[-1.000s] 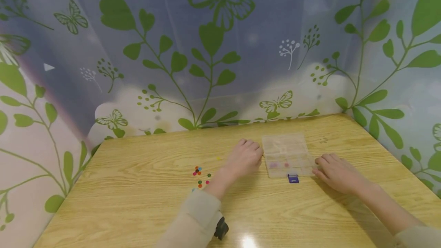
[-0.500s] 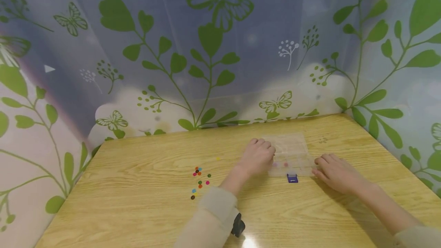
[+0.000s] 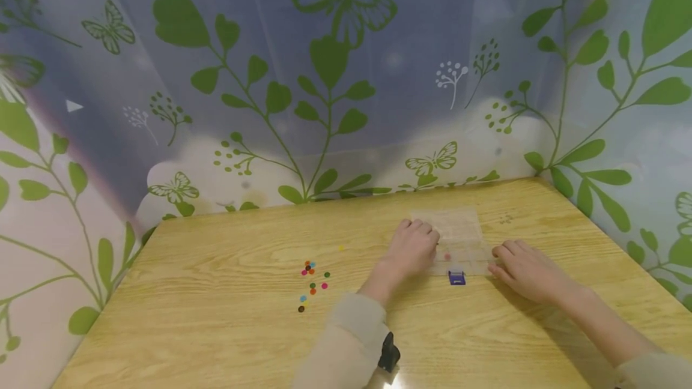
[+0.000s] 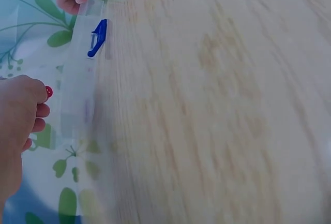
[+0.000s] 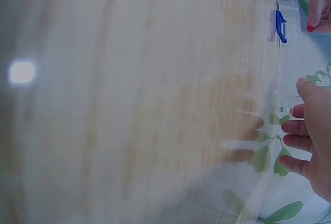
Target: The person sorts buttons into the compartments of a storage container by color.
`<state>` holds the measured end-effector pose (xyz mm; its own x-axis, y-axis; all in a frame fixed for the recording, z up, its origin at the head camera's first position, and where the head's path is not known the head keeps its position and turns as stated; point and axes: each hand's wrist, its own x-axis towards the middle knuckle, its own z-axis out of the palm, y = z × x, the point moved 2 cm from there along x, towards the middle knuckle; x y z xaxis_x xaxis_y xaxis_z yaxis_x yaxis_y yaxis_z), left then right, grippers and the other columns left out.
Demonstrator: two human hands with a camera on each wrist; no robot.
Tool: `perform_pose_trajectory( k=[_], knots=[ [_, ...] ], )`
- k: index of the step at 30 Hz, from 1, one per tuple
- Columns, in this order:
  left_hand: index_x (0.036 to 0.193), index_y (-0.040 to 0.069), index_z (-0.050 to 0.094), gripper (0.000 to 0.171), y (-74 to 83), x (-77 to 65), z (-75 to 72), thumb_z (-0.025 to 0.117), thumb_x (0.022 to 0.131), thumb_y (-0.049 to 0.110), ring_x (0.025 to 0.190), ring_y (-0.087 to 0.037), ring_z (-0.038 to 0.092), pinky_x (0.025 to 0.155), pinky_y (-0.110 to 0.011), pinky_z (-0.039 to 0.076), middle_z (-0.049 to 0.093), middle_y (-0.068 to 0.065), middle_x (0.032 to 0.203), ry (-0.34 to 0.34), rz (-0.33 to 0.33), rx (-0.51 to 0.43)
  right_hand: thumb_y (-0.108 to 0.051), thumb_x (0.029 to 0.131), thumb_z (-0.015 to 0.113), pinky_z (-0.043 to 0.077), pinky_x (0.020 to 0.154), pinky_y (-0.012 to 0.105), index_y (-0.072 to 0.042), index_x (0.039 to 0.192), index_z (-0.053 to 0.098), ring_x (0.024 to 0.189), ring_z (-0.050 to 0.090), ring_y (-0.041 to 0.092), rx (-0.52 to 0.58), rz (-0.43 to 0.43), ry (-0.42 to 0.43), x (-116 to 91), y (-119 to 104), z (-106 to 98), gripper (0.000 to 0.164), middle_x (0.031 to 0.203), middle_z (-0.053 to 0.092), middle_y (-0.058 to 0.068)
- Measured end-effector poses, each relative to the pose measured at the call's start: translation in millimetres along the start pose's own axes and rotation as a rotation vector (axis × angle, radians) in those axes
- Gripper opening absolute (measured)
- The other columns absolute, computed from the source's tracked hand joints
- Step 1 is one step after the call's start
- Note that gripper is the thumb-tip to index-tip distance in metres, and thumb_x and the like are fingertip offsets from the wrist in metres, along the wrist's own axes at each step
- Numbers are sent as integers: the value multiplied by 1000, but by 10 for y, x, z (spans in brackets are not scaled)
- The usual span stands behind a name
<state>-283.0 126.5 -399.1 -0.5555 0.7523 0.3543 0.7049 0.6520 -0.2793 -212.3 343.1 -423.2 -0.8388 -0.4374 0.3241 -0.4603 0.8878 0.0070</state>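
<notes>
A clear plastic compartment box (image 3: 469, 251) lies with its lid raised back, its blue clasp (image 3: 456, 278) at the front. My left hand (image 3: 409, 249) is over the box's left part and pinches a small red button (image 4: 49, 91) between thumb and finger, best seen in the left wrist view. The right hand (image 3: 521, 267) is at the box's right side, thumb and fingertips at its edge, fingers loosely bent. A pinkish button (image 3: 447, 256) shows inside a compartment; the left hand hides other compartments.
Several coloured buttons (image 3: 313, 286) lie scattered on the wooden table (image 3: 227, 317), left of the left arm. A yellow button (image 3: 341, 248) sits apart from them. Small pale pieces (image 3: 506, 218) are behind the right hand. A patterned cloth (image 3: 378, 107) hangs along the table's back.
My left hand has moved right from the box's left edge to over its left compartments. More buttons on the table have come into view. The right hand stays at the box's right side.
</notes>
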Motion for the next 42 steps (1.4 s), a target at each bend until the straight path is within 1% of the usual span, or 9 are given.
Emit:
perform_pose_trajectory(
  k=[6, 10, 15, 20, 25, 30, 37, 40, 42],
  knots=[
    [96, 23, 66, 13, 40, 65, 41, 55, 90, 24, 83, -8, 51, 77, -25, 38, 58, 10, 88, -60, -13, -6, -17, 87, 63, 45, 70, 43, -2, 97, 57, 83, 53, 27, 1, 3, -11, -1, -6, -9, 19, 88, 53, 5],
    [95, 23, 66, 12, 74, 101, 49, 55, 90, 26, 84, -8, 50, 78, -25, 38, 58, 10, 89, -91, -16, -17, -17, 86, 64, 45, 69, 40, -3, 97, 58, 81, 53, 25, -3, 4, -6, -4, -21, -23, 19, 88, 53, 4],
    [95, 24, 65, 13, 108, 127, 66, 57, 90, 32, 83, -8, 48, 77, -24, 36, 57, 10, 89, -131, -28, -17, -18, 88, 62, 45, 71, 41, -3, 98, 58, 83, 53, 26, 6, 15, -37, 12, -30, -24, 19, 88, 53, 4],
    [98, 23, 65, 20, 114, 144, 78, 57, 89, 40, 88, -8, 50, 79, -25, 36, 59, 9, 94, -160, -53, -14, -17, 87, 62, 44, 70, 40, -4, 97, 57, 82, 52, 24, -1, 9, -40, 16, -32, -29, 18, 88, 52, 3],
    [101, 22, 65, 23, 96, 144, 83, 58, 89, 40, 91, -9, 51, 82, -27, 37, 60, 9, 97, -161, -71, -23, -17, 88, 62, 44, 69, 39, -4, 97, 57, 81, 51, 23, -1, 12, -44, 11, -26, -30, 16, 87, 51, 2],
    [103, 22, 64, 19, 42, 101, 80, 54, 91, 32, 89, -9, 51, 81, -26, 37, 60, 9, 96, -154, -72, -17, -16, 87, 62, 44, 70, 40, -3, 96, 57, 82, 52, 25, -3, 15, -51, 4, -29, -21, 16, 87, 51, 4],
    [92, 20, 64, 13, -103, -21, 19, 54, 90, 27, 82, -10, 52, 77, -27, 38, 59, 8, 88, -78, -73, 23, -15, 87, 62, 44, 71, 41, -3, 97, 56, 81, 52, 26, 6, 11, -37, -6, -32, -17, 17, 88, 52, 5],
    [92, 20, 64, 13, -185, -74, -7, 53, 91, 26, 83, -10, 53, 78, -28, 39, 60, 8, 89, -72, -76, 31, -15, 87, 62, 44, 70, 41, -3, 97, 56, 81, 52, 25, 7, 10, -35, 1, -24, -16, 17, 88, 52, 5],
    [94, 19, 64, 14, -240, -108, -26, 52, 91, 25, 85, -11, 54, 80, -28, 40, 61, 7, 92, -81, -79, 26, -16, 87, 62, 44, 70, 41, -3, 97, 56, 81, 51, 24, 8, 12, -38, 6, -18, -16, 17, 88, 51, 5]
  ],
)
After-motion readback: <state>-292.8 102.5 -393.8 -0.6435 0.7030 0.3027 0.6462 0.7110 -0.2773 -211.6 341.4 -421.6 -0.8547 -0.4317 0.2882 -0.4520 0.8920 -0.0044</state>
